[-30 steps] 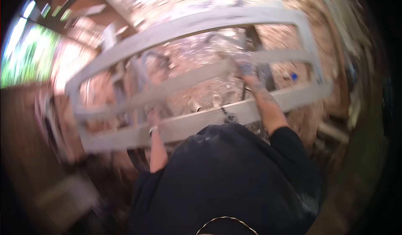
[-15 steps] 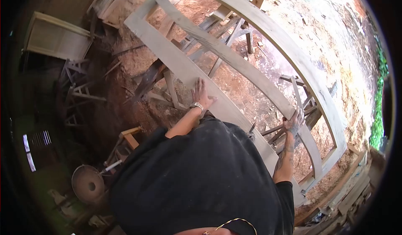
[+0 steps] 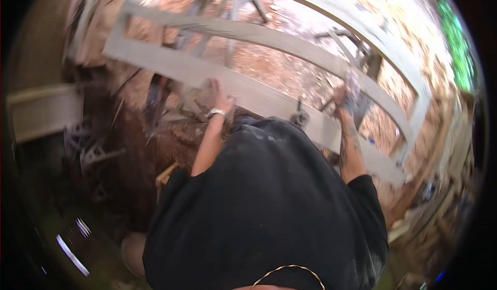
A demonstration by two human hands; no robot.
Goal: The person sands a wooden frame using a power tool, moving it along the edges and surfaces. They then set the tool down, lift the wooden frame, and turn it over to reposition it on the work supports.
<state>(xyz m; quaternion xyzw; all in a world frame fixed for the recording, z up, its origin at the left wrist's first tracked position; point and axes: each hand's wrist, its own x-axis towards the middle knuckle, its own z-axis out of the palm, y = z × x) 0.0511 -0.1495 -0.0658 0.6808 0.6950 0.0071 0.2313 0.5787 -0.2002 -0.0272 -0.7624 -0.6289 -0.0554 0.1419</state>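
Note:
A large pale wooden frame (image 3: 259,89) lies across supports in front of me, with a straight near board, a curved middle rail (image 3: 279,42) and a curved outer rail. My left hand (image 3: 222,98), a metal watch on its wrist, rests on the near board with the fingers stretched out. Further right, my right hand (image 3: 348,92) is wrapped over the middle rail; motion blurs its fingers. Between the hands, by the near board, is a small dark upright object (image 3: 300,113) whose kind I cannot make out.
Wooden trestle legs (image 3: 357,49) show beneath the frame, over ground strewn with shavings. At left stand a framed panel (image 3: 46,111) and small trestles (image 3: 98,150). Scrap boards (image 3: 445,191) lie along the right side.
The view has swung, so the frame now runs more nearly level across it and sits higher. Both hands remain at the same parts of the frame.

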